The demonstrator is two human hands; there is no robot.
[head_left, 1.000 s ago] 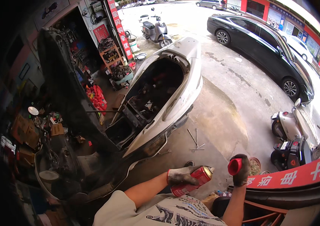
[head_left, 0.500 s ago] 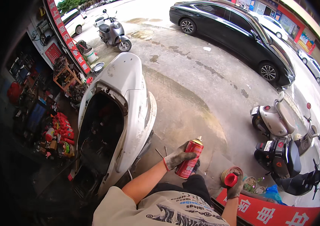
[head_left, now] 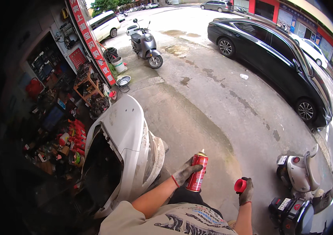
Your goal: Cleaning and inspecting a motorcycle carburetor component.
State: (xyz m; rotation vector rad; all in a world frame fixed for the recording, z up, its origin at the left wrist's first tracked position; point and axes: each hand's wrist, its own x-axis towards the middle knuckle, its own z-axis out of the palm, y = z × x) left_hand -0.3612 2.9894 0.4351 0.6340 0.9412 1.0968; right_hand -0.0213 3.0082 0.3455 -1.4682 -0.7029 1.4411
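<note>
My left hand (head_left: pixel 185 174), in a dark work glove with a red cuff, is closed around a red aerosol spray can (head_left: pixel 198 175). The can stands nearly upright, its pale nozzle bare at the top. Apart from it, to the right, my right gloved hand (head_left: pixel 247 192) grips a red plastic cap (head_left: pixel 240 185) with its hollow end showing. To the left of my left hand is the white, dirt-marked body of a scooter (head_left: pixel 125 119), its dark inside uncovered. Neither hand touches the scooter.
Red bottles (head_left: pixel 76 135), tins and tools crowd the dark shop at left. A grey scooter (head_left: pixel 147 45) and a metal basin (head_left: pixel 123 81) stand farther off. Two parked scooters (head_left: pixel 298 172) are at right, with a black car (head_left: pixel 272 58) beyond them on the concrete.
The view has shifted, bringing more of the street in and dropping the planters at lower right out of sight. The can stands a little straighter. Both hands keep their holds.
</note>
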